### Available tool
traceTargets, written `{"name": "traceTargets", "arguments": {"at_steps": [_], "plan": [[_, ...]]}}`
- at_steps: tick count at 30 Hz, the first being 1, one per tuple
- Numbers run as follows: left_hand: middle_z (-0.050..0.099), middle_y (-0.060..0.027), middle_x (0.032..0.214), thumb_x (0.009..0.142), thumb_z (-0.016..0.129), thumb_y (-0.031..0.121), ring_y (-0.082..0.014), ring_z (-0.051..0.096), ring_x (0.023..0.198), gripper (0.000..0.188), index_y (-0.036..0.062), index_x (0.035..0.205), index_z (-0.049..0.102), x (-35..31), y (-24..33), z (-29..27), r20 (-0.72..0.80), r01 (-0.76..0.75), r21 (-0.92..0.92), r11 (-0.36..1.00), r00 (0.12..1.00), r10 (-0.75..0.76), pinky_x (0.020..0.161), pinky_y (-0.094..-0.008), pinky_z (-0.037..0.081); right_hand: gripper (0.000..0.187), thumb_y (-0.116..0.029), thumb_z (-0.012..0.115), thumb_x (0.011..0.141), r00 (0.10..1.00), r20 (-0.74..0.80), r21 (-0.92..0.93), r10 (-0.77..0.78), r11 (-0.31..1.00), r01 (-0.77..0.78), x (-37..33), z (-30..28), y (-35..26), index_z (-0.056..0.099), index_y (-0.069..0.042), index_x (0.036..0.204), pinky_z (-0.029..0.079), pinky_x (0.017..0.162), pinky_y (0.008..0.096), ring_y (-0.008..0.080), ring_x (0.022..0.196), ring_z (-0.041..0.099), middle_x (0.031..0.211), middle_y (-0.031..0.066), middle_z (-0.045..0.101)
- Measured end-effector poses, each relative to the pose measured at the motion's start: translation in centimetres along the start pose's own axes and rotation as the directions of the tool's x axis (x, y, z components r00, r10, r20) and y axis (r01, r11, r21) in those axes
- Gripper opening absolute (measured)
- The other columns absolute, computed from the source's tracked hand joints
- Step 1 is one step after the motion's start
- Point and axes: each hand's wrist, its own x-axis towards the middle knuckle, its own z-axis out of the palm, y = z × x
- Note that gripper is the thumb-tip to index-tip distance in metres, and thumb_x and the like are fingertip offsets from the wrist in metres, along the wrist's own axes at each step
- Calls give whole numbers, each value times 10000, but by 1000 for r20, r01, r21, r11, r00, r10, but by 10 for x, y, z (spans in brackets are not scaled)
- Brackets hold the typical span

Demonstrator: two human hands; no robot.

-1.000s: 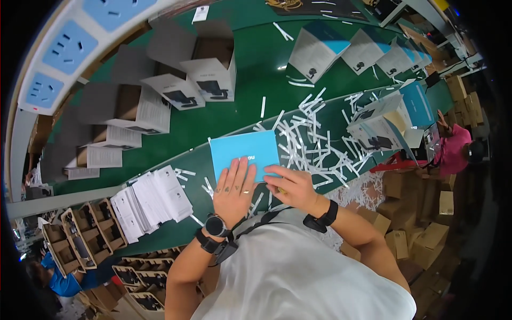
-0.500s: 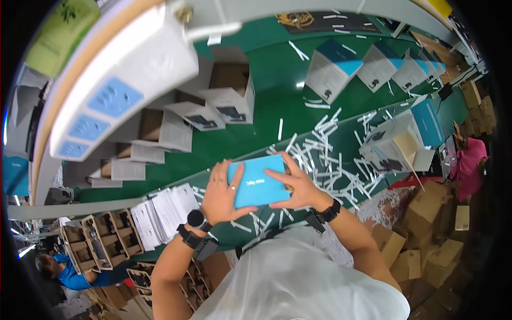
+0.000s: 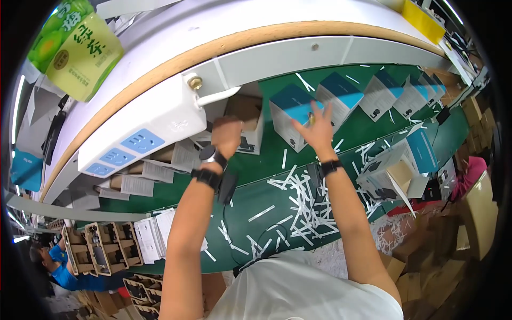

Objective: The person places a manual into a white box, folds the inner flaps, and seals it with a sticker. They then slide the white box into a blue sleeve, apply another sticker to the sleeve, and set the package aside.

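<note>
My right hand (image 3: 318,130) is spread with its fingers apart, at the right edge of a white carton with a blue top (image 3: 296,104) on the green table. My left hand (image 3: 226,136) is curled and slightly blurred at the left side of an open white carton (image 3: 250,125), below the power strip. Whether its fingers grip a flap there is hidden. Neither hand has the blue-topped carton lifted. A watch (image 3: 208,154) and a black strap sit on my left wrist.
More blue-topped cartons (image 3: 381,93) line up to the right. Open cartons (image 3: 141,184) stand at left under a white power strip (image 3: 141,128). White paper strips (image 3: 306,205) litter the green table (image 3: 245,192). Papers (image 3: 152,234) and brown trays (image 3: 101,245) are at left; people work at both sides.
Both hands have moved forward from the near table edge and parted. The blue-topped carton they held now stands at the left end of the row. The view has shifted forward.
</note>
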Motion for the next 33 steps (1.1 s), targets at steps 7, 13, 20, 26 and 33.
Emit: {"name": "traceTargets", "arguments": {"at_steps": [7, 13, 20, 26, 33], "plan": [[603, -115, 1197, 767, 668, 40, -340, 550, 1220, 334, 169, 1070, 726, -210, 29, -46, -439, -209, -179, 962, 892, 112, 1092, -552, 407, 586, -139, 801, 803, 917, 252, 580, -310, 807, 113, -147, -44, -9, 568, 18, 1318, 528, 851, 319, 180, 1016, 642, 1179, 109, 657], [610, -159, 1170, 813, 789, 289, -396, 604, 1055, 497, 49, 1210, 611, -362, -47, 79, -167, 842, -58, 537, 522, -837, 857, -474, 529, 457, -110, 721, 886, 732, 667, 567, 138, 543, -620, -235, -66, -3, 576, 39, 1292, 505, 892, 305, 162, 1017, 634, 1157, 93, 677], [622, -173, 1071, 780, 805, 306, -391, 622, 1003, 446, 73, 1118, 630, -401, -65, 123, -61, 924, -138, 356, 351, -934, 825, -487, 543, 737, -169, 843, 784, 646, 747, 558, -161, 679, -477, -256, -87, -28, 503, 0, 1416, 490, 783, 257, 94, 895, 578, 1210, 75, 643], [685, -208, 1010, 1016, 589, 174, -281, 672, 817, 251, -76, 1025, 603, -396, -43, 42, -292, 409, -862, 298, 78, -953, 750, -388, 540, 315, -44, 542, 984, 566, 788, 352, 240, 579, -736, -267, -125, 32, 599, -50, 1293, 337, 478, 172, 1, 588, 423, 1063, -2, 694], [614, -207, 1220, 755, 772, 38, -355, 609, 1112, 533, -16, 1242, 564, -359, 91, -21, -382, 245, -571, 784, 766, -517, 969, -442, 492, 259, -125, 510, 1034, 558, 796, 365, 235, 550, -752, -304, -111, 36, 594, -37, 1263, 387, 523, 193, 37, 625, 485, 994, 21, 694]]}}
